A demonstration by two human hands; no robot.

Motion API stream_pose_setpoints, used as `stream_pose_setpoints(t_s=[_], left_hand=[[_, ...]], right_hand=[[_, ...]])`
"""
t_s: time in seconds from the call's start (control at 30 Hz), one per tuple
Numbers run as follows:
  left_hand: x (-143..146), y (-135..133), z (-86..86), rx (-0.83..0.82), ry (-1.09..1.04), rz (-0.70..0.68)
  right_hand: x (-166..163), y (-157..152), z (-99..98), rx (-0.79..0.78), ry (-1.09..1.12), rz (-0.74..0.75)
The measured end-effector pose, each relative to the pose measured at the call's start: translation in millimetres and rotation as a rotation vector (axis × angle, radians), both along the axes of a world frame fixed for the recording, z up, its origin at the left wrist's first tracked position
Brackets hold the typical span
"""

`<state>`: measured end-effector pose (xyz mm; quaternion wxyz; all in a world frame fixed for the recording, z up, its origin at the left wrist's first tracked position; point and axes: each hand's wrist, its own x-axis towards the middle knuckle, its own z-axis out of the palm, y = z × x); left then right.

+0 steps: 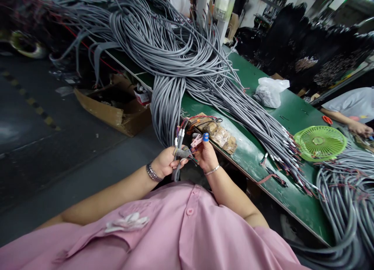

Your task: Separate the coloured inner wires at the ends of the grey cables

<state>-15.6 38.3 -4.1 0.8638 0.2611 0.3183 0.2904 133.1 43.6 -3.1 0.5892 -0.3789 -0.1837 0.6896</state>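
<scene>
My left hand (167, 163), with a watch on the wrist, is closed around a few grey cables (183, 152). Thin coloured wires fan out of one cable end toward my right hand (208, 157). White bands (181, 133) mark other cable ends that stand up above my left fist. A blue cover (206, 137) sits on the right thumb. Between right thumb and fingers is a small pink clip-like tool (196, 140), close to the coloured wires; its exact kind is unclear. Just beyond both hands, a worn brown block (220, 134) lies at the edge of the green table (248, 139).
A large heap of grey cables (163, 40) covers the table's far left, with a bundle hanging over the edge. A green fan grille or basket (320, 143) and a white plastic bag (271, 91) stand right. A co-worker's hand (360, 128) is beyond. An open carton (117, 110) sits below left.
</scene>
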Motion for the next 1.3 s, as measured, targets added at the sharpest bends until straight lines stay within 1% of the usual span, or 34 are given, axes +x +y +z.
stream_pose_setpoints(t_s=[0.13,0.27,0.43,0.5,0.6,0.83,0.97,1.1,1.2,1.3], left_hand=[[-4,-4,5.1,0.019,0.011,0.020],[-4,-19,14.4,0.101,0.065,0.071],[3,-37,25.8,0.214,0.134,0.213],[7,-40,29.2,0.225,0.132,0.249],[11,-39,32.1,0.192,0.099,0.303],[14,-36,26.1,0.157,0.081,0.364],[14,-36,21.4,0.155,0.083,0.374],[15,-35,15.0,0.161,0.088,0.386],[16,-35,9.2,0.159,0.107,0.385],[16,-36,5.4,0.167,0.127,0.377]], right_hand=[[7,-5,0.1,-0.028,0.015,0.099],[11,-13,4.1,-0.022,0.045,0.162],[9,-19,8.4,0.034,-0.040,0.076],[8,-19,8.8,0.030,-0.052,0.071],[7,-16,8.5,0.014,-0.031,0.086],[5,-12,11.9,-0.059,-0.017,0.052],[6,-13,15.3,-0.094,0.071,0.075],[5,-12,16.7,-0.129,0.116,0.050],[4,-11,16.0,-0.125,0.105,0.021],[3,-12,13.6,-0.104,0.093,0.031]])
